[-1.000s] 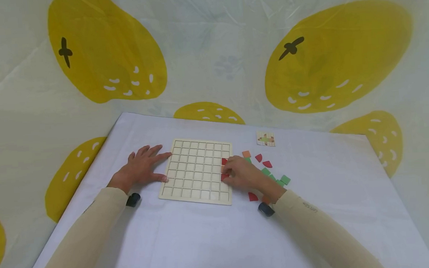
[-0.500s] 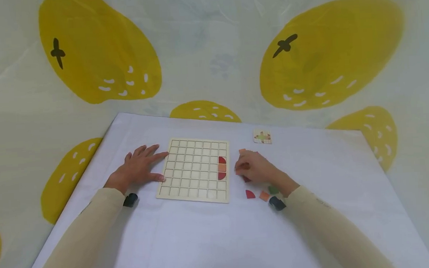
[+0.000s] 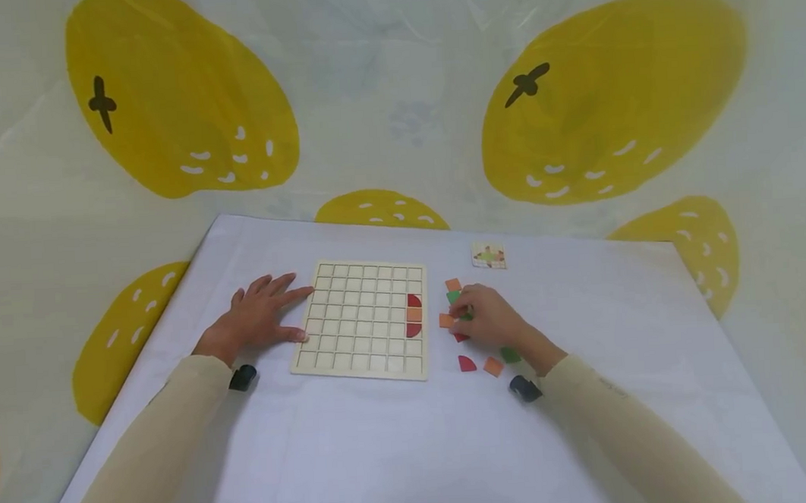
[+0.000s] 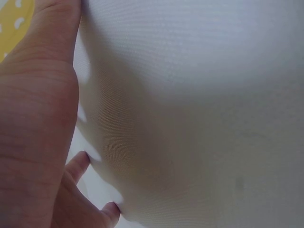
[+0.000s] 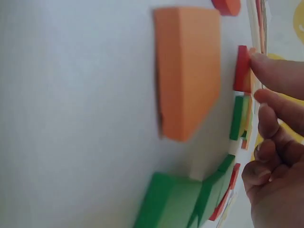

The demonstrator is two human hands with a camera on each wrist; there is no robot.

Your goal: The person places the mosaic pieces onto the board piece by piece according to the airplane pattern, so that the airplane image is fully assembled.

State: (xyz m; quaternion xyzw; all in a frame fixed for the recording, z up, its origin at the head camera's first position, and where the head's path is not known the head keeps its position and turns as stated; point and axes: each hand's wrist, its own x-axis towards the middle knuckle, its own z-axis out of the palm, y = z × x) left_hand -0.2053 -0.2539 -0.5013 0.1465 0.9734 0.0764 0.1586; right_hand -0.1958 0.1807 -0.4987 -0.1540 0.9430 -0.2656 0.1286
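A pale gridded board lies flat on the white table in the head view. Two red quarter-circle tiles, with an orange square tile between them, sit in its right part. My left hand rests on the table with fingers spread, thumb and forefinger at the board's left edge. To the right of the board, my right hand pinches another orange square tile between thumb and forefinger. In the right wrist view, a red tile and a green one lie close by those fingertips.
Loose tiles lie around the right hand: an orange square, a red quarter-circle, an orange one and a green one. A small pattern card lies behind them. A fruit-printed sheet hangs behind the table.
My right hand has left the board and moved right to the loose tiles, uncovering the red and orange tiles in the grid. The left hand stays by the board. The head view has shifted slightly.
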